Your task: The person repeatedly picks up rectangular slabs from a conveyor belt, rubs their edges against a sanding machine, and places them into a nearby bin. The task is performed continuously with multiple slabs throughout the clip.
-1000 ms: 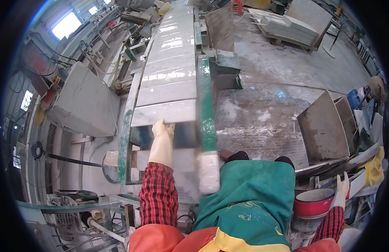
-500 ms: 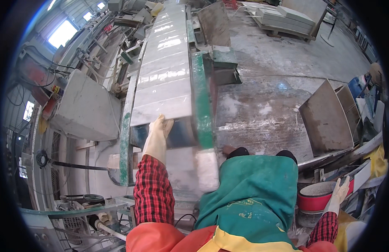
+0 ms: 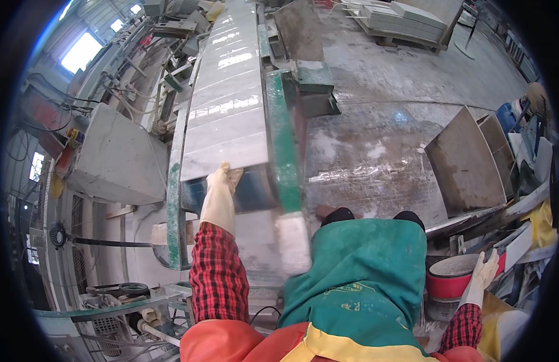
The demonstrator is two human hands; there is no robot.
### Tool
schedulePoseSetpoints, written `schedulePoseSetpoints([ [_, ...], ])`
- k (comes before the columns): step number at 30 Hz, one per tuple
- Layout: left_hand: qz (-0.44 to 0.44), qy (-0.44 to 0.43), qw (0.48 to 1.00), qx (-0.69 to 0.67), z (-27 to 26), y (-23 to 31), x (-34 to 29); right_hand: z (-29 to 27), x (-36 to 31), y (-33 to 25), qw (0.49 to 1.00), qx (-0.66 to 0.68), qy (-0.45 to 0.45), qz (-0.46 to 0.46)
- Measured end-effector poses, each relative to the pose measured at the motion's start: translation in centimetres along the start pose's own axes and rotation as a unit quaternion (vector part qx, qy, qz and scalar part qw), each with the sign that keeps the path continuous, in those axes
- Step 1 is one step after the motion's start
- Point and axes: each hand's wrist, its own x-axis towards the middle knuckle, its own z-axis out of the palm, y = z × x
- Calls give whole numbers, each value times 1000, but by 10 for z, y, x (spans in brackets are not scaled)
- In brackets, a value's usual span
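A row of glossy white stone slabs (image 3: 222, 111) runs away from me along a conveyor. My left hand (image 3: 220, 188), in a cream rubber glove, has its fingers closed at the near edge of the closest white slab (image 3: 224, 148). Below that edge shows a dark blue belt (image 3: 250, 190). My right hand (image 3: 486, 273), gloved alike, is far out to the right with its fingers apart and nothing visible in them. It is beside a red round bucket (image 3: 451, 286) holding greyish matter; whether it touches the bucket's rim I cannot tell.
Green rails (image 3: 284, 142) flank the conveyor, with a white wrapped pad (image 3: 293, 244) at the right one's near end. A big pale block (image 3: 119, 160) stands left. Brown boards (image 3: 463, 163) lean at right over wet floor. Farther back, slabs lie stacked on a pallet (image 3: 400, 30).
The whole view has shifted slightly, so most things sit a little farther left and higher. My left hand stays at the slab's near edge, and my right hand remains by the bucket.
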Motion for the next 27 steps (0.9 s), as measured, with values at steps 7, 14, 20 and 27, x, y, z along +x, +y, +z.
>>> schedulePoseSetpoints([
  [7, -19, -125, 982, 140, -18, 21, -13, -7, -10, -15, 998, -51, -18, 28],
  [14, -118, -99, 987, 41, -20, 26, 9, -22, -23, -37, 994, -76, -27, 68],
  [20, -65, -9, 997, -48, 4, 8, 7, -37, -35, -35, 994, -70, -37, 78],
  [27, 22, -18, 998, -49, -24, -25, 16, -5, -20, -5, 994, 53, 80, 57],
])
